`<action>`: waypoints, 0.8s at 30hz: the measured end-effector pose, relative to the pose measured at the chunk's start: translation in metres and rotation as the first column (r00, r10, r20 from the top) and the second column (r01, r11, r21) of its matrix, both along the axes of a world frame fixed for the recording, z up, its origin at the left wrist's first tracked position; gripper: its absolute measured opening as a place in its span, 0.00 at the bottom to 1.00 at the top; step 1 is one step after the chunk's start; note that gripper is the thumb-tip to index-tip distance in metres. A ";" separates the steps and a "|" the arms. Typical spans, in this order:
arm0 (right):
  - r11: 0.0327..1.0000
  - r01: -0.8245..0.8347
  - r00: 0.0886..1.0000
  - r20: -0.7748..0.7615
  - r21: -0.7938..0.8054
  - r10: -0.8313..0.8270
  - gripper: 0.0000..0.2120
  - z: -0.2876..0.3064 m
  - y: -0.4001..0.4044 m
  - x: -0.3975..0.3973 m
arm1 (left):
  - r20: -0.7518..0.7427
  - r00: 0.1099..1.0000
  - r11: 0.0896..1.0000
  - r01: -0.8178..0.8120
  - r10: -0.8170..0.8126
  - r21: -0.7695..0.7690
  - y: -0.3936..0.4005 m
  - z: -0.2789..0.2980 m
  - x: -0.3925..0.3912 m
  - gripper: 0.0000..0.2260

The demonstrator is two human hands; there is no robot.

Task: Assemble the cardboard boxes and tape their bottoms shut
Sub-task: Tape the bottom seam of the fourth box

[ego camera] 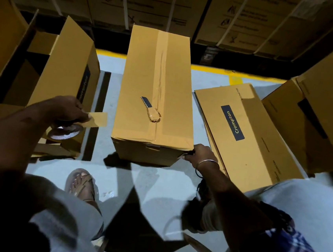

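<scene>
Box sits centre on floor, bottom up w/ tape along seam, so we judge taping near done. Our right hand grips its near corner; left hand pinches tape roll, strip pulled. Next: prob. lay strip across.

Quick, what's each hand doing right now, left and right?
Left hand: holds the tape roll, pinching its loose tape end.
Right hand: grips the near corner of the taped box.
</scene>
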State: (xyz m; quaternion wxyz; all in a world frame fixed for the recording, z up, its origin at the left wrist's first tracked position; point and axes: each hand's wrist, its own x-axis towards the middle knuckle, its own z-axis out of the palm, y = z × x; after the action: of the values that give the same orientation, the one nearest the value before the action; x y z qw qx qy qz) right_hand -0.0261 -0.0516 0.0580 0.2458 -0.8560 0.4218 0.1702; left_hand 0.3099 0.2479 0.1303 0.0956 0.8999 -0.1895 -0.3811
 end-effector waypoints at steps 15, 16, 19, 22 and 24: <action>0.995 -0.035 0.906 0.424 0.092 -0.007 0.04 0.072 -0.032 0.021 | -0.006 1.000 0.999 -0.021 0.021 -0.034 0.002 0.005 0.002 0.14; 0.988 -0.129 0.916 0.391 0.080 0.088 0.05 0.077 -0.028 0.023 | -0.006 1.000 0.999 -0.027 0.027 -0.040 0.002 0.006 0.001 0.13; 0.958 -0.277 0.937 0.242 0.072 0.253 0.12 0.073 -0.014 0.026 | 0.005 1.000 0.998 -0.024 0.024 -0.054 0.001 0.007 0.000 0.14; 0.943 -0.332 0.925 0.194 -0.007 0.327 0.12 0.052 -0.007 0.022 | 0.000 1.000 0.999 -0.018 0.018 -0.047 0.004 0.007 0.000 0.14; 0.947 -0.312 0.922 0.218 -0.075 0.320 0.13 0.044 -0.004 0.019 | 0.003 1.000 0.999 -0.025 0.025 -0.039 0.006 0.007 0.002 0.13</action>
State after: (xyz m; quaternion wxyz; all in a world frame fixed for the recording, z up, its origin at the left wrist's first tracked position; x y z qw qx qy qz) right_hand -0.0074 -0.0560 0.1021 0.2451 -0.9312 0.2505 0.1001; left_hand 0.3118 0.2534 0.1369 0.1177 0.9008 -0.1858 -0.3745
